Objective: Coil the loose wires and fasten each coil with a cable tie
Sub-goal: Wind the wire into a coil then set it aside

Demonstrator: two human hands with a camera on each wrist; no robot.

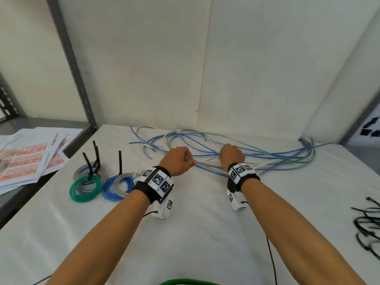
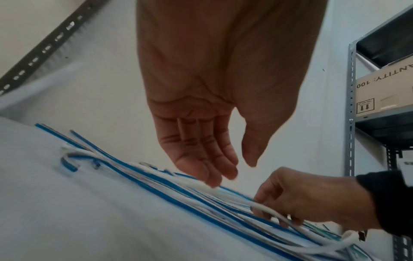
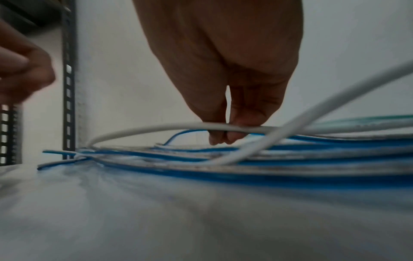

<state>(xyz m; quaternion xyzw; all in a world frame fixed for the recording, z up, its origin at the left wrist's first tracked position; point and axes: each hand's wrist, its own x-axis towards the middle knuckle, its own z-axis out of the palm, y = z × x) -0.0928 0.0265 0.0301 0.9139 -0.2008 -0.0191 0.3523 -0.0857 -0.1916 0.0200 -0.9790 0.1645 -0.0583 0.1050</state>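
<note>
A tangle of loose blue, white and green wires (image 1: 267, 155) lies across the back of the white table (image 1: 195, 233). My right hand (image 1: 230, 154) reaches into it. In the right wrist view its fingertips (image 3: 225, 139) pinch a white wire (image 3: 156, 128) and hold it a little above the pile. My left hand (image 2: 234, 169) hangs beside it with straight fingers (image 2: 210, 178), whose tips brush the white wire (image 2: 277, 214); it holds nothing. Three finished coils, green (image 1: 86, 189), blue (image 1: 117, 188) and grey (image 1: 90, 171), lie at the left with black ties (image 1: 119, 162) on them.
Several loose black cable ties (image 1: 368, 223) lie at the table's right edge. Printed papers (image 1: 26, 161) sit on a lower shelf to the left, behind a grey slotted post (image 1: 72, 64). A cardboard box (image 2: 384, 95) rests on shelving at the right. White panels close off the back.
</note>
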